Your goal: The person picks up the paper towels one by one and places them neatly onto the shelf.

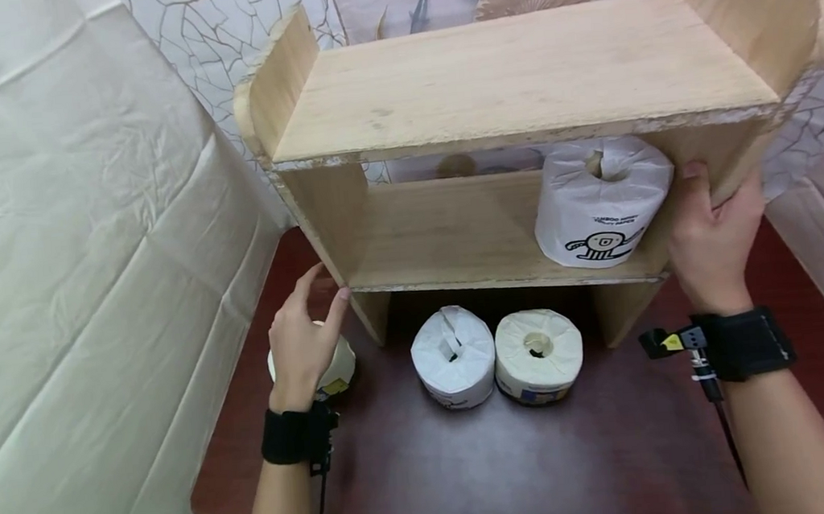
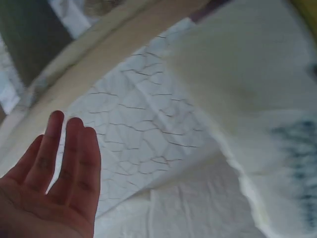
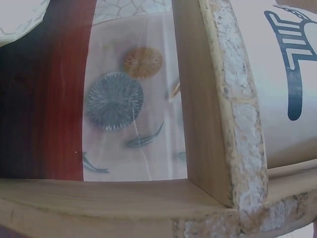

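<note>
A pale wooden shelf unit [image 1: 439,231] with worn front edges stands in front of me. My right hand [image 1: 719,245] grips its right side panel, thumb inside and fingers round the outside. Beside that thumb, on the middle board, a white-wrapped toilet roll [image 1: 601,222] with a cartoon print stands upright. My left hand [image 1: 302,338] is by the lower left panel, fingers extended; whether the thumb touches the wood I cannot tell. In the left wrist view its fingers [image 2: 84,168] are loosely straight and hold nothing. Behind this hand, a cream toilet roll [image 1: 337,368] is partly hidden.
Two more rolls, one white [image 1: 455,358] and one cream [image 1: 539,356], stand side by side on the dark red table [image 1: 487,469] at the shelf's front. Pale cloth [image 1: 76,235] hangs at left. A crack-patterned covering [image 1: 199,40] lies behind the shelf.
</note>
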The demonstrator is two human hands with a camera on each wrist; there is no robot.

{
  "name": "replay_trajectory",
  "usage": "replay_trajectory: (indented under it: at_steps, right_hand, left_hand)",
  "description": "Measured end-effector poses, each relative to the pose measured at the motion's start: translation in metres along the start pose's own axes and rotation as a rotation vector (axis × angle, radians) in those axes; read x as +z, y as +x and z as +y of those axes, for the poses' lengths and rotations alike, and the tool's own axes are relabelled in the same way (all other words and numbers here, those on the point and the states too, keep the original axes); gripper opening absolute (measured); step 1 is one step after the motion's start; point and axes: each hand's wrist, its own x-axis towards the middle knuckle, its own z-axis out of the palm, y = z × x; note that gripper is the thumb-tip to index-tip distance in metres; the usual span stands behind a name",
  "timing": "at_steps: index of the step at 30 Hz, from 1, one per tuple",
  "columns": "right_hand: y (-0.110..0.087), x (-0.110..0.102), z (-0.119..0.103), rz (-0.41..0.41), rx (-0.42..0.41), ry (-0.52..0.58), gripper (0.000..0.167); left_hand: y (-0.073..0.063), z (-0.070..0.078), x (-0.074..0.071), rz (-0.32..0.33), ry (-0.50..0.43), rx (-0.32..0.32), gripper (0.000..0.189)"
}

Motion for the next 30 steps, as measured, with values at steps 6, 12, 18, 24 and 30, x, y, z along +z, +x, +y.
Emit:
replay_trajectory:
  at_steps: [6,12,18,24,30]
  right_hand:
    - [0.002,-0.006,-0.002,-0.009,-0.012,-0.001,0.035]
    - [0.001,-0.005,0.002,-0.036,-0.025,-0.007,0.034]
    - [0.002,-0.008,0.003,-0.026,-0.045,-0.022,0.035]
    - [0.005,-0.013,0.009,-0.039,-0.059,-0.05,0.035]
    - [0.003,-0.014,0.015,-0.041,-0.054,-0.072,0.031]
  left_hand:
    - [-0.014,-0.015,0.01,-0.034,0.28,0.01,0.057]
    - [-0.038,-0.032,0.012,0.007,0.507,0.031,0.058]
    - [-0.049,-0.034,0.023,0.116,0.598,-0.021,0.068]
    - [-0.054,-0.025,0.028,0.141,0.654,-0.111,0.081]
    - [-0.06,-0.024,0.028,0.163,0.644,-0.127,0.077]
